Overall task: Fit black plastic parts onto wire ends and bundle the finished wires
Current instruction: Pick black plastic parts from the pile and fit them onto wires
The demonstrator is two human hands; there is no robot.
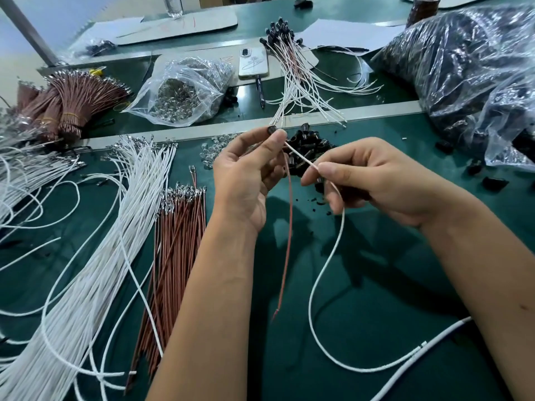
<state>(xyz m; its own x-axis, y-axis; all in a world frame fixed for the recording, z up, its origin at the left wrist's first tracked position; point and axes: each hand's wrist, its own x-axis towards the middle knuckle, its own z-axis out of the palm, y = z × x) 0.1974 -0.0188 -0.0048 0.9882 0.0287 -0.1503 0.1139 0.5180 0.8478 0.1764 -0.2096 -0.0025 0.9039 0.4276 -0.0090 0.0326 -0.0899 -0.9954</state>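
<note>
The left hand (pixel 246 175) pinches a small black plastic cap (pixel 272 130) between thumb and fingers above the green tabletop (pixel 376 270), a thin red-brown wire (pixel 289 227) dangling from its grip. The right hand (pixel 370 180) pinches a long white wire (pixel 324 270) (its end runs up to the cap). A pile of loose black plastic caps (pixel 307 147) lies just behind.

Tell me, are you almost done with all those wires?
Not nearly. Done: a fan of finished wires with black ends lies behind. In hand: the left hand pinches a black part while the right hand feeds in a white wire. Left: big piles of loose white wires and brown wires.
</note>
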